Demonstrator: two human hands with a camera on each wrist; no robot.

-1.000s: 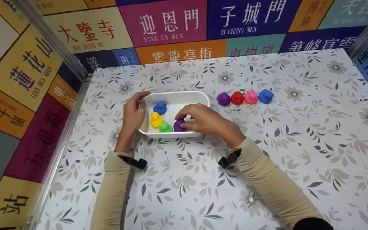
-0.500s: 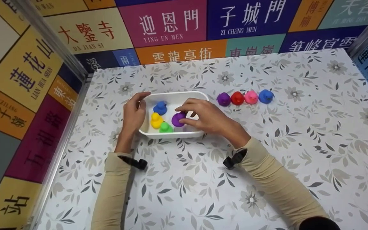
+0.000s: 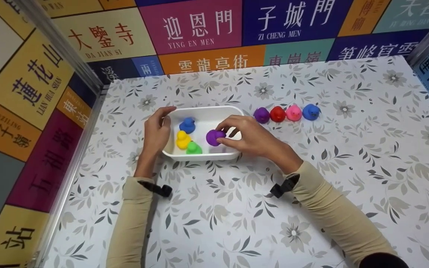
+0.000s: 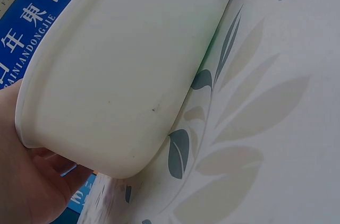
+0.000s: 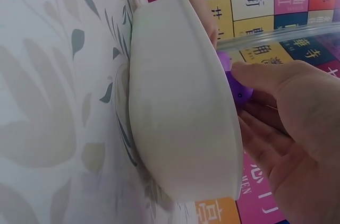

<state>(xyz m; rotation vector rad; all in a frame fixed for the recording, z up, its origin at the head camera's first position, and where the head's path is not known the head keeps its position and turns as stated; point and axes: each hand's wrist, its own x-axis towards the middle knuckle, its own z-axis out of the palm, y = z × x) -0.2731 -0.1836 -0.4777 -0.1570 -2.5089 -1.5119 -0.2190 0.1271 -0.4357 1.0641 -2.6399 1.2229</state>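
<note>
A purple toy duck [image 3: 215,138] is pinched between the thumb and fingers of my right hand [image 3: 253,136], above the floor of a white plastic box [image 3: 203,158]. In the right wrist view the purple duck [image 5: 240,88] shows just past the box's rim, with the thumb pressed on it. My left hand [image 3: 157,132] grips the left end of the box; in the left wrist view, that hand [image 4: 32,181] holds the box's corner. Inside the box, on its left side, sit a blue duck [image 3: 187,125], a yellow duck [image 3: 183,140] and a green duck [image 3: 194,148].
Right of the box, a row of ducks stands on the flower-patterned tabletop [image 3: 214,208]: purple [image 3: 261,115], red [image 3: 277,114], pink [image 3: 294,112] and blue [image 3: 311,111]. Printed panels [image 3: 196,26] rise behind the table and at both sides.
My right hand has lifted the purple duck from the near side of the box's floor and drawn it slightly right. My left hand has stayed on the box.
</note>
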